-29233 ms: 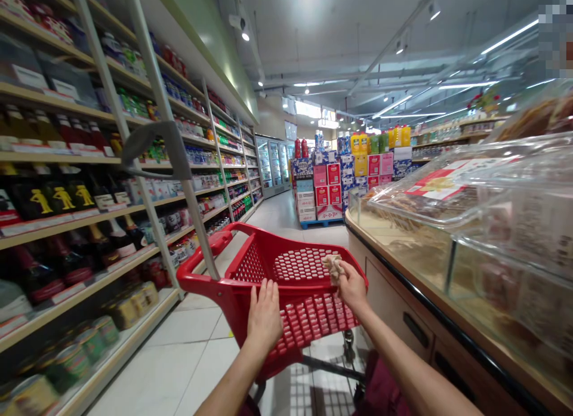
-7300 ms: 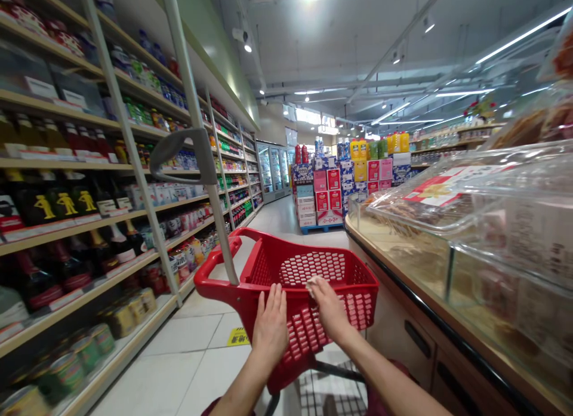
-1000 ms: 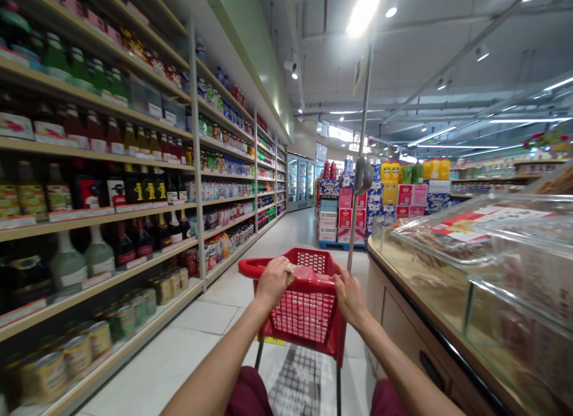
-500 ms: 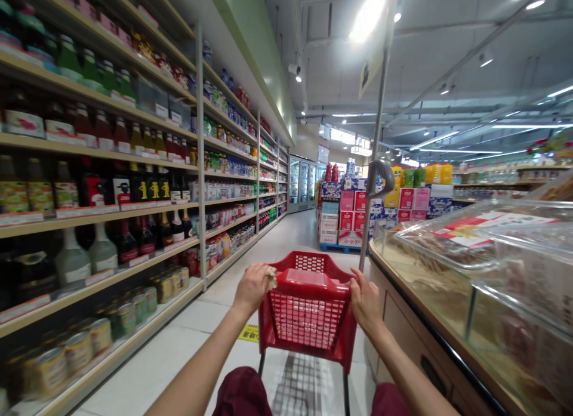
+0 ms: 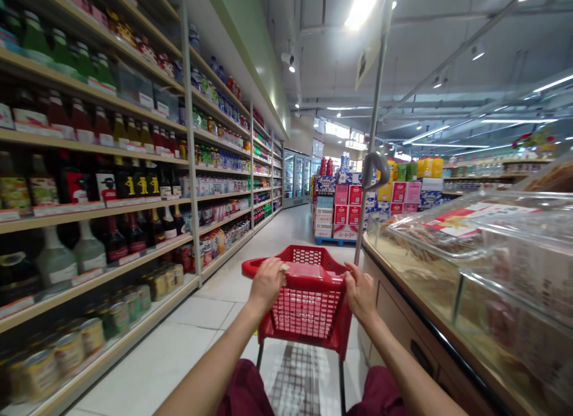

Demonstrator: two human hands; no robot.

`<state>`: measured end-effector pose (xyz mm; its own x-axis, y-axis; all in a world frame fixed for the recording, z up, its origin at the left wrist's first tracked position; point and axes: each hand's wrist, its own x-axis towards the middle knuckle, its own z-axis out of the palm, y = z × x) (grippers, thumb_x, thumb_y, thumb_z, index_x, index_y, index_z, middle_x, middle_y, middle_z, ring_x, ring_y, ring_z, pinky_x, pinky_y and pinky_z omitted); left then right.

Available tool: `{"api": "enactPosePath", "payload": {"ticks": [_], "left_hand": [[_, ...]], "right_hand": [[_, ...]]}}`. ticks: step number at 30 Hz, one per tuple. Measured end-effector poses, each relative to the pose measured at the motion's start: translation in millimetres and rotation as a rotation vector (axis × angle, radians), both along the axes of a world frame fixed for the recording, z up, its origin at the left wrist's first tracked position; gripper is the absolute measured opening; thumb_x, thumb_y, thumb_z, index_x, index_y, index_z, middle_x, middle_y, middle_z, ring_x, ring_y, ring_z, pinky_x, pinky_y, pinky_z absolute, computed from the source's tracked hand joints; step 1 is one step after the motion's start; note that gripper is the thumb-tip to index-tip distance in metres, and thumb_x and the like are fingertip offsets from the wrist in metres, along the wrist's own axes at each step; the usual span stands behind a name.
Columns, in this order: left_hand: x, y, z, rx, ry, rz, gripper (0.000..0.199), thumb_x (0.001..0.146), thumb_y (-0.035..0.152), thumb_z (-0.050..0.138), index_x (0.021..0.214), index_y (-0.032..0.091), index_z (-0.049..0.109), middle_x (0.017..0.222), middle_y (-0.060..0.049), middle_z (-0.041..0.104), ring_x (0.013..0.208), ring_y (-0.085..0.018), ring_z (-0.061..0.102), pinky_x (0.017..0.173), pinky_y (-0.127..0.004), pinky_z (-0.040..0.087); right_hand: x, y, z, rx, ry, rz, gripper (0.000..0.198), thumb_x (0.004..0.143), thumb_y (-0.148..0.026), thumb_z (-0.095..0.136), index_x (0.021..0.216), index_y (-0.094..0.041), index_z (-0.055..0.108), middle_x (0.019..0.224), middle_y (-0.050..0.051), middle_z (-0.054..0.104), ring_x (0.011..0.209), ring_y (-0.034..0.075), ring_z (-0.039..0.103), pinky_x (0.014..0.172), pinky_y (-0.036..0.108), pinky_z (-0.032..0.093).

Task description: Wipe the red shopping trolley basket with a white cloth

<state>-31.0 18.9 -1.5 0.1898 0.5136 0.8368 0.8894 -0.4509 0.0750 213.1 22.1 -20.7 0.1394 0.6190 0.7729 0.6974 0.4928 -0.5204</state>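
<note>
A red plastic shopping cart [image 5: 308, 314] with a perforated basket stands right in front of me. My left hand [image 5: 268, 282] is closed over the left part of its handle, whose looped left end [image 5: 250, 268] sticks out beyond the hand. Something small, pale and crumpled [image 5: 284, 274] shows at that hand's fingers; I cannot make out what it is. On the right end of the handle, my right hand [image 5: 360, 290] is closed, its fingertips partly hidden.
Shelves of bottles and cans [image 5: 102, 207] line the left side. A glass-topped counter [image 5: 430, 284] with clear food packs runs close along the right. A metal pole [image 5: 373, 123] rises beside it. Stacked drink cartons [image 5: 342, 207] on a blue pallet stand ahead; glass-door fridges [image 5: 298, 174] are beyond.
My left hand has shifted right along the handle, uncovering its left end. The yellow floor sticker is now almost hidden. The shelves have slid slightly left in view. My right hand keeps its hold.
</note>
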Motion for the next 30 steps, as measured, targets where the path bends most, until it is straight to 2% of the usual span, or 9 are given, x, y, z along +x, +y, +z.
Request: {"api": "enactPosePath", "payload": {"ticks": [3,5,9,11,14,18,20,24,30], "left_hand": [[42,-7,2.5,-0.032,0.106,-0.102,0.028,0.078,0.02,0.042,0.102,0.015,0.056,0.109,-0.007,0.058,0.11,-0.022,0.045,0.098,-0.041,0.036],[50,-8,5.6,-0.062,0.172,-0.17,0.031,0.077,0.02,0.044,0.106,0.016,0.055,0.112,-0.006,0.057,0.112,-0.021,0.044,0.098,-0.039,0.036],[3,1,10.5,-0.09,0.084,-0.029,0.027,0.078,0.018,0.038,0.097,0.018,0.058,0.105,-0.005,0.06,0.104,-0.018,0.051,0.092,-0.035,0.041],[-17,5,11.4,-0.087,0.025,0.058,0.028,0.078,0.015,0.034,0.089,0.015,0.06,0.095,-0.009,0.063,0.098,-0.021,0.054,0.088,-0.042,0.043],[-3,4,9.3,-0.088,0.024,0.059,0.027,0.079,0.015,0.034,0.086,0.015,0.06,0.092,-0.008,0.063,0.096,-0.021,0.054,0.088,-0.041,0.043],[30,1,5.4,-0.044,0.155,-0.12,0.027,0.078,0.015,0.04,0.098,0.017,0.058,0.107,-0.006,0.059,0.108,-0.02,0.047,0.095,-0.037,0.039],[22,4,5.3,-0.025,0.17,-0.166,0.027,0.079,0.016,0.039,0.099,0.017,0.058,0.108,-0.007,0.059,0.108,-0.02,0.048,0.094,-0.037,0.04],[-2,9,5.4,-0.016,-0.007,-0.016,0.027,0.081,0.016,0.034,0.089,0.016,0.06,0.096,-0.008,0.062,0.098,-0.021,0.054,0.088,-0.045,0.044],[53,2,4.4,-0.018,0.17,-0.219,0.028,0.078,0.013,0.04,0.1,0.018,0.057,0.108,-0.007,0.059,0.109,-0.02,0.046,0.093,-0.039,0.041]], "right_hand": [[-1,-2,1,-0.001,-0.008,0.023,0.036,0.081,-0.034,0.032,0.1,-0.015,0.055,0.08,0.004,0.066,0.076,0.019,0.056,0.084,0.038,0.032],[0,-3,1,0.002,-0.015,0.037,0.034,0.081,-0.033,0.032,0.099,-0.016,0.055,0.079,0.004,0.066,0.077,0.019,0.056,0.083,0.038,0.033],[5,-2,-1,0.025,-0.034,0.058,0.032,0.081,-0.031,0.032,0.1,-0.018,0.054,0.08,0.003,0.066,0.079,0.019,0.055,0.081,0.036,0.034],[4,-1,-2,0.042,-0.025,0.057,0.031,0.081,-0.03,0.032,0.1,-0.018,0.054,0.082,0.003,0.066,0.08,0.019,0.055,0.083,0.037,0.034],[3,1,-3,0.052,-0.001,0.029,0.032,0.081,-0.029,0.032,0.1,-0.018,0.054,0.082,0.003,0.066,0.08,0.019,0.055,0.084,0.038,0.033],[5,2,-4,0.058,-0.018,0.022,0.031,0.081,-0.029,0.032,0.102,-0.018,0.053,0.085,0.003,0.066,0.079,0.019,0.055,0.082,0.038,0.034],[7,2,-4,0.056,-0.037,0.031,0.031,0.081,-0.029,0.032,0.102,-0.019,0.053,0.087,0.003,0.066,0.08,0.018,0.055,0.082,0.037,0.035],[4,1,-3,0.057,-0.026,0.026,0.031,0.081,-0.029,0.032,0.101,-0.018,0.053,0.088,0.004,0.066,0.08,0.019,0.056,0.083,0.039,0.034],[2,2,-4,0.068,-0.031,0.031,0.031,0.082,-0.029,0.032,0.102,-0.018,0.053,0.089,0.005,0.066,0.08,0.019,0.057,0.083,0.039,0.034]]}}
